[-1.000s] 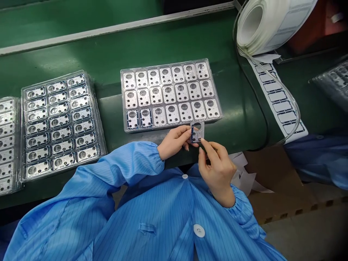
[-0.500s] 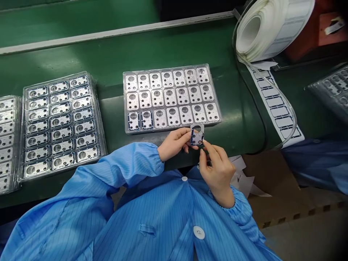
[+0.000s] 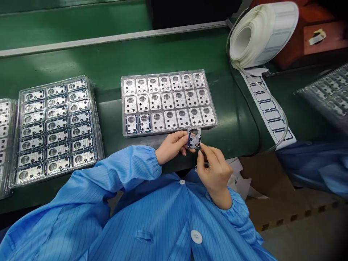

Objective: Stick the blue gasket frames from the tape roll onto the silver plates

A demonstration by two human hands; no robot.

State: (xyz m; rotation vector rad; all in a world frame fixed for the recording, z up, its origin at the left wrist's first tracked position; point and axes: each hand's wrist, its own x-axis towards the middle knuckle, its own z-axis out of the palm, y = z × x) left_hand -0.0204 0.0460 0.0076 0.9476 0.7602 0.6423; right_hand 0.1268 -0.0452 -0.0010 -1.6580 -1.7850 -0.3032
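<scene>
My left hand pinches a small metal plate by its left side, just off the front edge of the clear tray. The plate has a large round opening, dark blue edging and small dark holes. My right hand is closed, its thumb and index fingertips at the plate's lower right corner. Something small and dark shows under the right fingers; I cannot make out what it is. Behind the hands lies the clear plastic tray holding rows of similar silver plates; two in its near left corner have dark blue edging.
Stacked trays of blue-edged plates stand left, with another stack beyond. At right are a label roll, its unrolled strip, a cable, and another tray. Below sits a cardboard box with paper scraps. A dark blue sleeve shows right.
The whole view has shifted a little, so most things appear slightly farther left and lower. Both hands keep nearly the same hold and place at the plate.
</scene>
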